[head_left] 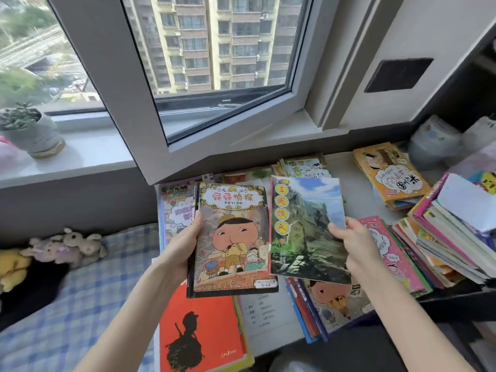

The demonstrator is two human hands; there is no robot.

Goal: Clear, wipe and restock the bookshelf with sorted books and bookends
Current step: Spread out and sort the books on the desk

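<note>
Desk under window, book-strewn; left fingers grip cartoon book, right fingers landscape book.

Both forearms reach forward; the left hand grips the cartoon book at its spine, the right hand pinches the landscape book.

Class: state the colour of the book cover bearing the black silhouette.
The cover is red; head view.

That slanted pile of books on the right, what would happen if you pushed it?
The slanted pile would probably slide apart: its books lie tilted and fanned, not squared. It is likely heavy as a whole, being many books deep. The pale book on top sits askew and might slip off first.
</note>
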